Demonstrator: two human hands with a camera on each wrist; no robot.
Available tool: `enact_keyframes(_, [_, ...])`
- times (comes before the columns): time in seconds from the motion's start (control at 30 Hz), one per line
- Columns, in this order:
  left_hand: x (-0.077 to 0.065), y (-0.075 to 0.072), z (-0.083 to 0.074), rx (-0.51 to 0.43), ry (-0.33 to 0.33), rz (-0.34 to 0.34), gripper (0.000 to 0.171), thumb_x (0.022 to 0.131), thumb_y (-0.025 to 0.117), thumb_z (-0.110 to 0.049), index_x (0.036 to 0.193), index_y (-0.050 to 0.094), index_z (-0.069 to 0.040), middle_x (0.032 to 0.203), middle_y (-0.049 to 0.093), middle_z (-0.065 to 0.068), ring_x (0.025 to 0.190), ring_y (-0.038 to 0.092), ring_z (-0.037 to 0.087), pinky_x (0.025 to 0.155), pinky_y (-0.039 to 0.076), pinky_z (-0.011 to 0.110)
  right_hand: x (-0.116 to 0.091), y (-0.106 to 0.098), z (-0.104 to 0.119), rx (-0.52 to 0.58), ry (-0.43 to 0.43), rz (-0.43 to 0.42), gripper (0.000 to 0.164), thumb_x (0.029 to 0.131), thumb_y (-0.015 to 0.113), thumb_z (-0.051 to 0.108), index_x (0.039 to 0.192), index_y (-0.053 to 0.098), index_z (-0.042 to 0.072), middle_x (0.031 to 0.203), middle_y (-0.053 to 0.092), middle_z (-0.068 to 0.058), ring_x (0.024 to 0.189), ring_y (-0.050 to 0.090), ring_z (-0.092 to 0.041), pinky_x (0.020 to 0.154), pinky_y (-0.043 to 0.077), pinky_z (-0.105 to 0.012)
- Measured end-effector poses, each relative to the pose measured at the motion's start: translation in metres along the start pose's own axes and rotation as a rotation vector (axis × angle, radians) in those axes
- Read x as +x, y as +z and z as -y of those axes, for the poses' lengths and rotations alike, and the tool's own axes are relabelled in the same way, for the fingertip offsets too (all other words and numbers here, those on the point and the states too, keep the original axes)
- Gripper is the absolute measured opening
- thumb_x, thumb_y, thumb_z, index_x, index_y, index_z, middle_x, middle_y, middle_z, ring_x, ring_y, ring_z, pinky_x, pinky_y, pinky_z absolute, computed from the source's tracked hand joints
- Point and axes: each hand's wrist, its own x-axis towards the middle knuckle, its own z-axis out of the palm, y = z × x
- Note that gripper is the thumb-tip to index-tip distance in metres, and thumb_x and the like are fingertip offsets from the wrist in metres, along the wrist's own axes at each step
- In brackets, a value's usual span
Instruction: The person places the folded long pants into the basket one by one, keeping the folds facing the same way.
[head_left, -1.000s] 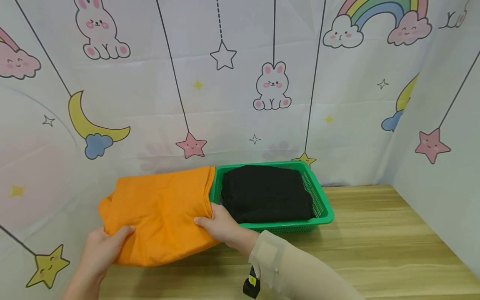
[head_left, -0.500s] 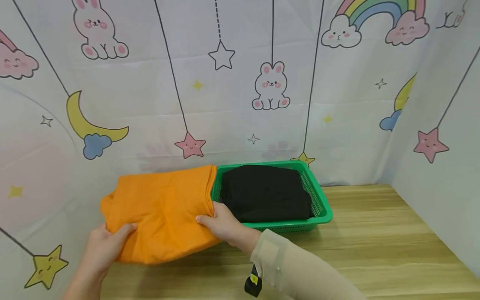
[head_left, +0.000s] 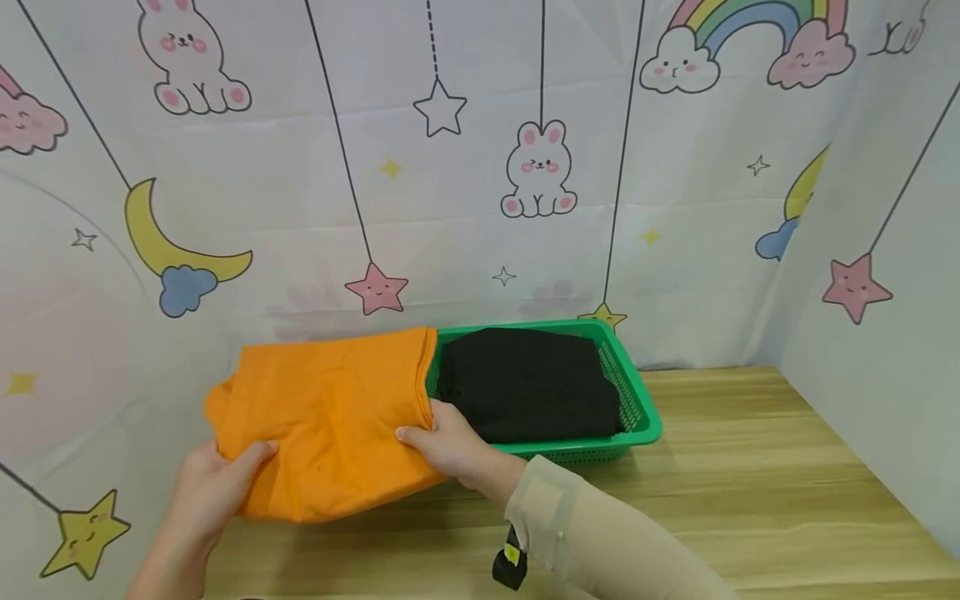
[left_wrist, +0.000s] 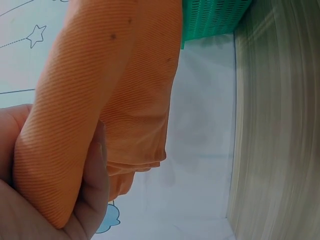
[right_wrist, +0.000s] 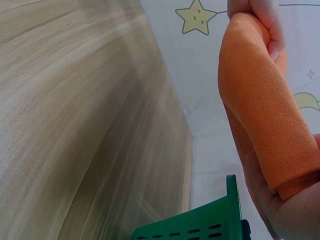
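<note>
A folded orange cloth (head_left: 337,408), perhaps a garment, is held up off the table between both hands. My left hand (head_left: 213,492) grips its near left corner, thumb on top. On the right side, my right hand (head_left: 453,442) pinches the folded edge with the thumb above. In the left wrist view the left hand (left_wrist: 90,190) wraps round the thick fold of the orange cloth (left_wrist: 65,125), its fingers underneath. The right wrist view shows the right hand (right_wrist: 295,215) round the other end. Folded black cloth (head_left: 532,387) lies in a green basket (head_left: 645,417) behind the right hand.
The basket stands on a wood-grain table (head_left: 750,483) against a printed fabric backdrop (head_left: 465,225). A side wall of the same fabric (head_left: 885,350) borders the table on the right. A small black object with a yellow mark (head_left: 510,567) hangs below the right sleeve (head_left: 600,533).
Both hands and the orange cloth have shifted very slightly right and up in the head view, while the background drifts slightly left. The grips stay the same.
</note>
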Motion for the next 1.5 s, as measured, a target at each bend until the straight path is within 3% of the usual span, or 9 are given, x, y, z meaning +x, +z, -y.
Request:
enact_keyframes(0.27, [0.000, 0.004, -0.003, -0.042, 0.018, 0.009, 0.055, 0.089, 0.062, -0.035, 0.120, 0.047, 0.008, 0.082, 0.062, -0.001, 0.065, 0.060, 0.007, 0.060, 0.053, 0.026, 0.000, -0.002, 0.000, 0.017, 0.016, -0.031, 0.028, 0.094, 0.058, 0.018, 0.120, 0.054, 0.008, 0.090, 0.067, -0.009, 0.070, 0.067, -0.020, 0.065, 0.056, -0.033])
enact_keyframes(0.7, [0.000, 0.009, -0.007, -0.063, 0.034, -0.002, 0.052, 0.089, 0.062, -0.033, 0.118, 0.049, 0.008, 0.077, 0.062, -0.004, 0.063, 0.060, 0.007, 0.059, 0.053, 0.026, -0.004, -0.008, 0.001, 0.020, 0.024, -0.018, 0.028, 0.095, 0.057, 0.019, 0.120, 0.053, 0.008, 0.088, 0.068, -0.006, 0.068, 0.067, -0.017, 0.065, 0.056, -0.031])
enact_keyframes(1.5, [0.003, 0.014, -0.018, -0.048, 0.055, 0.029, 0.056, 0.089, 0.062, -0.037, 0.120, 0.048, 0.007, 0.085, 0.062, 0.002, 0.066, 0.061, 0.008, 0.060, 0.053, 0.027, -0.004, -0.021, 0.003, 0.000, 0.025, -0.015, 0.030, 0.095, 0.056, 0.020, 0.123, 0.052, 0.009, 0.091, 0.067, -0.007, 0.070, 0.067, -0.016, 0.065, 0.057, -0.032])
